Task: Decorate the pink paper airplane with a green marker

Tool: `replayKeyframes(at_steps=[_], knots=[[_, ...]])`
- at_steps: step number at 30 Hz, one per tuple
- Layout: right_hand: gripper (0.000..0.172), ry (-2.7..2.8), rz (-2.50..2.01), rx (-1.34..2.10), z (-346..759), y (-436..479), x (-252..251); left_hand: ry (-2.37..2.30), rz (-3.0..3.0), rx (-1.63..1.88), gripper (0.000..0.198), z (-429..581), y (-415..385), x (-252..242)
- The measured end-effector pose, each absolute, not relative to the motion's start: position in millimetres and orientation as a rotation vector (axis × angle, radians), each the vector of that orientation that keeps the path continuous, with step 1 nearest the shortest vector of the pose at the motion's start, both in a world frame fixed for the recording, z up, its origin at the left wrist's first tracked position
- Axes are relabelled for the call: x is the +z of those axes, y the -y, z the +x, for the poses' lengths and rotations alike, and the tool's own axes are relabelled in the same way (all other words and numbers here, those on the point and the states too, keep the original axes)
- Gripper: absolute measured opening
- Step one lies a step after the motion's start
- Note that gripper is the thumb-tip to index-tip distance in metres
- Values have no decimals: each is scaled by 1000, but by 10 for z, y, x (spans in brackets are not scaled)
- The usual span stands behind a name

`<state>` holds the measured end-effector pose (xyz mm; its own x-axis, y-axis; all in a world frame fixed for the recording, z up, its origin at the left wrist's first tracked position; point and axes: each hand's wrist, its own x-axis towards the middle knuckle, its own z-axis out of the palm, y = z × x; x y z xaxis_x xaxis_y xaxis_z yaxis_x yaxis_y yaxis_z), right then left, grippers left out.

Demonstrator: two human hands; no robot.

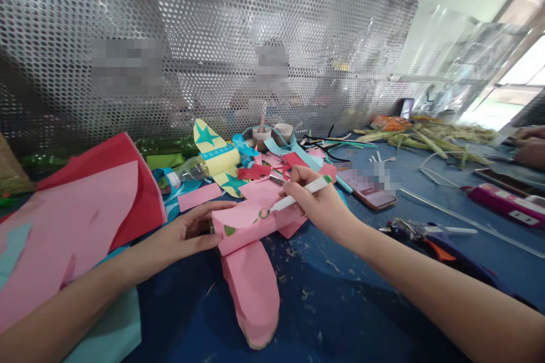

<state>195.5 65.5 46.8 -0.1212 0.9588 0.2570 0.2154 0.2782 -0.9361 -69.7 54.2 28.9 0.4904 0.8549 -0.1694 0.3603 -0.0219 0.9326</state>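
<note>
A pink paper airplane model lies on the blue table, one rounded wing pointing toward me. My left hand is closed around the end of its tube-shaped body, thumb in front and fingers behind. In my right hand is a white marker with a green end, its tip touching the pink body. Green marks show there: a filled spot near my left hand and a ring outline at the tip. Behind it lies a yellow bottle airplane with teal stars on its wings.
Pink and red sheets are piled at left. Paper scraps and small cups lie behind the model. To the right are a phone, a blue glue gun and a magenta box. A perforated silvery screen stands at the back.
</note>
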Motion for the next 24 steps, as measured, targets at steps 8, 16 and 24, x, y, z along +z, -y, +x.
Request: replayKeyframes(at_steps=[8, 16, 24], knots=[[23, 1567, -1091, 944, 1956, -665, 471, -1100, 1598, 571, 63, -666, -502, 323], [22, 1539, -1110, 953, 1955, -676, 462, -1111, 1622, 568, 63, -679, -508, 315], [21, 1536, -1099, 970, 1954, -668, 476, -1106, 1578, 575, 60, -664, -498, 328]])
